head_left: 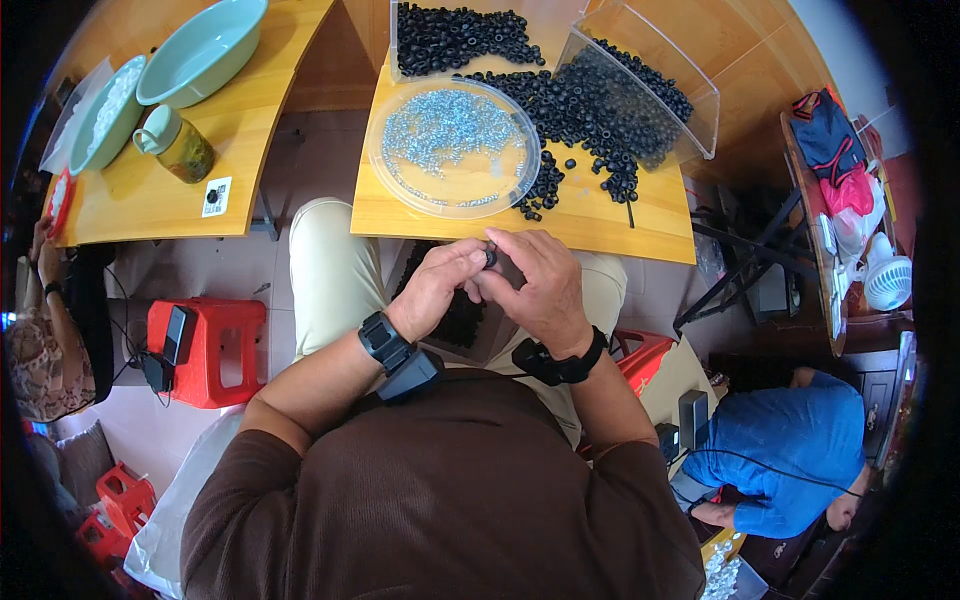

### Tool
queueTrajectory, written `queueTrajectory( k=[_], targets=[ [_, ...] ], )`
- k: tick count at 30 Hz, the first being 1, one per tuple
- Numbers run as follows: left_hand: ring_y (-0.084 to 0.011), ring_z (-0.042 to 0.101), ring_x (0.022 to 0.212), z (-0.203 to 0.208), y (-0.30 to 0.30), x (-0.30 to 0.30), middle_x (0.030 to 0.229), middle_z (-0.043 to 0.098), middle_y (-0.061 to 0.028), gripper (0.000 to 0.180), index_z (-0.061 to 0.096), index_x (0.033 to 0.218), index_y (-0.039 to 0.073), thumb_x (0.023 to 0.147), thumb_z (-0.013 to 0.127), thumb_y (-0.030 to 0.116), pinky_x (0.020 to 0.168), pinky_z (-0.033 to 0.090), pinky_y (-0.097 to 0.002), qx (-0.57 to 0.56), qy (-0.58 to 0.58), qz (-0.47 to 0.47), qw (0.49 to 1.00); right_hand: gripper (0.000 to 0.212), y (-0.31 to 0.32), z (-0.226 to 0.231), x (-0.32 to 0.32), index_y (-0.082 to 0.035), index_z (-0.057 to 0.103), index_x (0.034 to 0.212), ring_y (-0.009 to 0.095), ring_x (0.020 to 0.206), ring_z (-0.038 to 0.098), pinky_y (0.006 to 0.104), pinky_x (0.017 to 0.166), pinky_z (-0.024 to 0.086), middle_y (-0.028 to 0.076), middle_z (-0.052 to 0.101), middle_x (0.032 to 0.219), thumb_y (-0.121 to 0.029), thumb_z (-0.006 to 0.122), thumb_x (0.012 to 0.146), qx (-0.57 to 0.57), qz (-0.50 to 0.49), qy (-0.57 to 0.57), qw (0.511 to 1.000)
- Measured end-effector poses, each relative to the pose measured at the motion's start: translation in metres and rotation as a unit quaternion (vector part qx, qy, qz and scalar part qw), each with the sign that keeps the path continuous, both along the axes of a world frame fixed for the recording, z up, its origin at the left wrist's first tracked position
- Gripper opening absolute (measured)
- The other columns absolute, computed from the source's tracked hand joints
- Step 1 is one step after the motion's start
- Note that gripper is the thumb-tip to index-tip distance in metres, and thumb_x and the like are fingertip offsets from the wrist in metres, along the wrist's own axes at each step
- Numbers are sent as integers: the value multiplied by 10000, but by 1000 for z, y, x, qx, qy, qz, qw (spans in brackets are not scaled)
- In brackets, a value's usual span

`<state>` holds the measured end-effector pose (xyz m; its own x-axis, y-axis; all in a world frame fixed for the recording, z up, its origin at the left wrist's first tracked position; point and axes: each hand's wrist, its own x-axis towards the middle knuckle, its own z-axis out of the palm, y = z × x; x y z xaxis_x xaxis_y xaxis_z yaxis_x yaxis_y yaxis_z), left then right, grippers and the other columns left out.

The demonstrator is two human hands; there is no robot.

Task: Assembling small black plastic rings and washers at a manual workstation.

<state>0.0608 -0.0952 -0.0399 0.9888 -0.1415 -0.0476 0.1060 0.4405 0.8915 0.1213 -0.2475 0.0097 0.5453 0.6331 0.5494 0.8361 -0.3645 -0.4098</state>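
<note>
My left hand (437,287) and my right hand (543,290) meet just in front of the table's near edge, above my lap. Between their fingertips is a small round black part (490,258), pinched from both sides; it is partly covered by my fingers. Beyond the hands, a round clear plastic tray (455,206) holds many tiny silvery-blue pieces (450,130). To the right of the tray, loose black ring-shaped parts (560,110) lie heaped on the wooden table (590,222). A dark, partly hidden container (462,315) with black contents sits below my hands.
A clear bin (695,120) tips out black parts at the back right; another clear box (398,50) stands behind the tray. The left table bears green basins (205,55) and a lidded bottle (180,145). Red stools (215,350) flank me. Other people sit at left and lower right.
</note>
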Motion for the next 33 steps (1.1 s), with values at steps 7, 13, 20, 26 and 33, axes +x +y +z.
queueTrajectory(
  k=[7,13,20,26,33],
  targets=[
    [-108,555,723,-3,-3,0,843,613,-41,337,603,1015,-8,965,425,274,670,439,-226,-3,-11,-7,1000,321,-1,-3,-2,-26,614,998,258,740,595,368,649,456,86,621,797,-144,678,706,-16,-6,10,1000],
    [-119,562,670,-4,-3,-1,763,607,-56,348,600,933,-2,970,407,285,631,435,-229,20,-2,-10,1000,299,-2,-6,-2,-33,597,975,267,723,588,378,644,453,93,606,776,-132,668,702,-21,0,-8,1000],
    [-124,534,602,10,-8,-6,676,573,-53,325,595,844,4,945,409,251,567,409,-235,61,13,65,996,273,5,-10,1,-27,582,952,276,697,571,372,634,449,98,582,750,-120,647,704,-1,16,-30,999],
    [-118,504,588,21,-8,-12,667,554,-42,309,589,835,2,936,405,228,557,393,-242,78,-4,88,993,260,7,-3,2,-32,568,942,274,657,542,366,612,435,87,547,718,-122,638,709,-17,48,-63,997],
    [-119,535,679,22,-12,-7,772,585,-55,384,579,965,-18,967,394,318,623,427,-243,18,-54,86,995,333,6,-5,0,-35,594,968,267,695,575,354,618,459,94,603,796,-73,700,654,74,28,-26,997]
  ],
)
